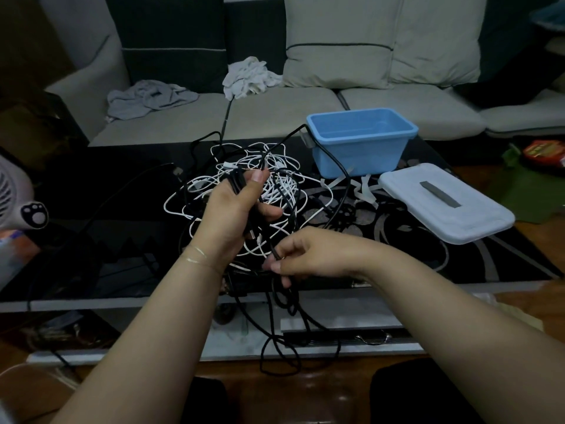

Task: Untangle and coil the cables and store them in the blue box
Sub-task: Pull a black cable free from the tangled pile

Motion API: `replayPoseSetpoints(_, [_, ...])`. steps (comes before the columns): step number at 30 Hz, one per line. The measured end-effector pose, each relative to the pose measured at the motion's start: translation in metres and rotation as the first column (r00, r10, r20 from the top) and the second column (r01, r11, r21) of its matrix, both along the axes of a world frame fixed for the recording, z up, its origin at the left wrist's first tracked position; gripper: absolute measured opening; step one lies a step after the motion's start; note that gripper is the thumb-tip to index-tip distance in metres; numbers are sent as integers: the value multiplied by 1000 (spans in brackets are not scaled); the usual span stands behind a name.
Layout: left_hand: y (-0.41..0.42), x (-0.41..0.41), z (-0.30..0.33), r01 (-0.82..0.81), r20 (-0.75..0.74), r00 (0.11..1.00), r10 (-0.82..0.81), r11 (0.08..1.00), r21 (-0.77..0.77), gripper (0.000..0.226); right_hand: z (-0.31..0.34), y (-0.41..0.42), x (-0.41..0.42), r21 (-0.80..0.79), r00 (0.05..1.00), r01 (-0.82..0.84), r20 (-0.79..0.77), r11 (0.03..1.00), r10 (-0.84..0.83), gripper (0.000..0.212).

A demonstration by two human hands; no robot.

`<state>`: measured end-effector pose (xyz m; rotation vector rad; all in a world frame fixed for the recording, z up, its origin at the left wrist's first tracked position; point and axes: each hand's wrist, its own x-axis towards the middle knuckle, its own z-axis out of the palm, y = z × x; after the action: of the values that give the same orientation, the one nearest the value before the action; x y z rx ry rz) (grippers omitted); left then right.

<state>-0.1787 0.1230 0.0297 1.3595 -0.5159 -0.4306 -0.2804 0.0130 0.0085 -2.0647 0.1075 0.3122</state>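
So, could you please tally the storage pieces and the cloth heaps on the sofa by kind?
Blue box: 1
White lid: 1
Grey cloth heap: 1
White cloth heap: 1
Total: 4

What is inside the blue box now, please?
The blue box looks empty: only its bare blue floor and far walls show, no cable inside. Its near wall covers the front of the floor. A black cable hangs outside it.

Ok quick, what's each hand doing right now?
Left hand: fingers curled round a bundle of black cable.
Right hand: pinching a black cable strand near the table's front edge.
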Motion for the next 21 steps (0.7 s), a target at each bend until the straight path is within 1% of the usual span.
replayPoseSetpoints(2, [0,1,-2,-35,130,991,26,997,65,30,2,2,-2,-109,997,-68,-27,992,66,39])
replayPoseSetpoints(4, [0,4,-3,-54,228,973,22,989,135,36,1,6,-5,-177,996,-85,-37,980,80,45])
replayPoseSetpoints(5, [1,6,-4,-57,270,963,8,983,176,36,1,9,-5,-186,998,-57,-12,981,56,41])
replayPoseSetpoints(6, [2,7,-5,-60,319,948,-15,973,224,34,1,10,-6,-205,999,-12,45,979,22,33])
replayPoseSetpoints(8, [4,8,-5,-83,435,897,-73,941,329,32,4,11,-6,-325,979,73,202,943,-7,21])
replayPoseSetpoints(10, [3,8,-7,-105,511,847,-149,894,435,36,7,9,-6,-396,955,134,298,908,-11,21])
replayPoseSetpoints(12, [2,11,-9,-134,556,800,-227,835,534,43,9,4,-7,-413,943,171,332,894,-26,25])
replayPoseSetpoints(13, [2,11,-9,-144,569,780,-261,809,570,45,10,2,-8,-426,939,185,341,886,-33,26])
replayPoseSetpoints(14, [2,11,-9,-127,556,779,-291,794,594,43,9,1,-9,-441,936,198,350,876,-35,27])
replayPoseSetpoints(17, [4,6,-5,66,401,843,-359,808,585,23,10,-1,-11,-440,906,245,422,864,-42,35])
replayPoseSetpoints(18, [5,5,-3,119,365,849,-382,811,573,21,10,-3,-11,-418,886,274,459,866,-59,39])
replayPoseSetpoints(19, [5,4,-2,166,334,853,-402,814,556,26,10,-6,-10,-384,864,306,495,871,-85,43])
replayPoseSetpoints(21, [6,1,0,249,280,857,-431,825,508,44,10,-14,-7,-280,813,363,561,889,-156,47])
